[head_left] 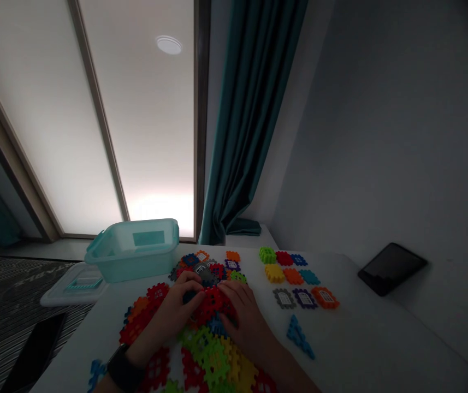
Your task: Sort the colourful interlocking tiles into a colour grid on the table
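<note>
Over the middle of the pile, a red interlocking plastic tile (210,304) lies between my two hands. My left hand (178,305), with a dark watch on its wrist, is curled with thumb and fingers at the tile's left edge. On the opposite side, my right hand (244,311) bends its fingers over the tile's right edge, its thumb lower down. Part of the tile is hidden by my fingers. Close under the hands are a blue tile (217,325) and several lime green tiles (213,355). Red window tiles (158,293) lie beyond my left wrist.
Sorted stacks, including yellow tiles (274,273), stand at the right, with window tiles (284,298) in front. Nearer is a blue triangular piece (299,337). A teal plastic bin (135,267) stands back left beside its lid (72,286). A black tablet (392,268) is at far right.
</note>
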`<state>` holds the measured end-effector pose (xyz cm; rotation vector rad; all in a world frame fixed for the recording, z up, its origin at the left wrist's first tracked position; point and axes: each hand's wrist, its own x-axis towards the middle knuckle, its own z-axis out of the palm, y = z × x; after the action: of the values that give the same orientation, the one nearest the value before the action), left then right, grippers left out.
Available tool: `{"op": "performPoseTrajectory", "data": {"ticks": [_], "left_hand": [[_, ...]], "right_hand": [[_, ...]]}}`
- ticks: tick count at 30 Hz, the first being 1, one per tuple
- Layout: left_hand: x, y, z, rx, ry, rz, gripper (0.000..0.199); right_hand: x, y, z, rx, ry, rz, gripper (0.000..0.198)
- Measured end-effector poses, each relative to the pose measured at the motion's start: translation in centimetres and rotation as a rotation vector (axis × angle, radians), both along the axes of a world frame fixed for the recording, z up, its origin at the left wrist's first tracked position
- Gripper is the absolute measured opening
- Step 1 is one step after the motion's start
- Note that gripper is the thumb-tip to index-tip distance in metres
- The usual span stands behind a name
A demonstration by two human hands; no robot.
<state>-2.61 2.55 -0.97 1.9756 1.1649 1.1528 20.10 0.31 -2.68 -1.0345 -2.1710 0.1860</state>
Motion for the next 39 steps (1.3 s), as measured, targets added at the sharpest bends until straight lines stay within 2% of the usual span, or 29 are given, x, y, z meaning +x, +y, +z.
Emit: {"op": "performPoseTrajectory", "data": {"ticks": [6,10,13,16,18,23,27,31,39], "left_hand": [[0.3,-0.6,0.6,-0.024,0.05,-0.069,0.022],[0.5,-0.8,0.7,0.009,0.1,-0.066,0.021],[0.5,-1.1,0.4,0.159,0.207,-0.006,0.011],[0.3,-1.1,0.0,0.345,0.369,0.047,0.042],[0.1,-1.0,-0.2,0.438,0.443,0.051,0.054],[-0.1,-0.7,-0.3,0.563,0.519,0.052,0.055],[-0.2,-0.5,-0.4,0.579,0.495,0.052,0.044],[-0.6,-0.3,-0.9,0.536,0.418,0.071,0.044],[-0.7,0.1,-1.8,0.47,0.365,0.045,0.043]], "right_hand": [[0.2,-0.1,0.0,-0.002,-0.093,-0.001,0.068],[0.3,-0.1,0.0,-0.003,-0.076,0.002,0.066],[0.5,0.0,0.1,0.014,-0.019,-0.021,0.061],[0.8,0.3,0.2,0.013,0.037,-0.063,0.057],[0.9,0.4,0.3,0.005,0.053,-0.082,0.056],[0.9,0.4,0.1,0.017,0.051,-0.084,0.054],[0.9,0.4,0.1,0.067,0.033,-0.072,0.054],[1.2,0.6,0.4,0.13,0.029,-0.032,0.053],[1.4,0.7,0.6,0.153,0.049,-0.005,0.035]]}}
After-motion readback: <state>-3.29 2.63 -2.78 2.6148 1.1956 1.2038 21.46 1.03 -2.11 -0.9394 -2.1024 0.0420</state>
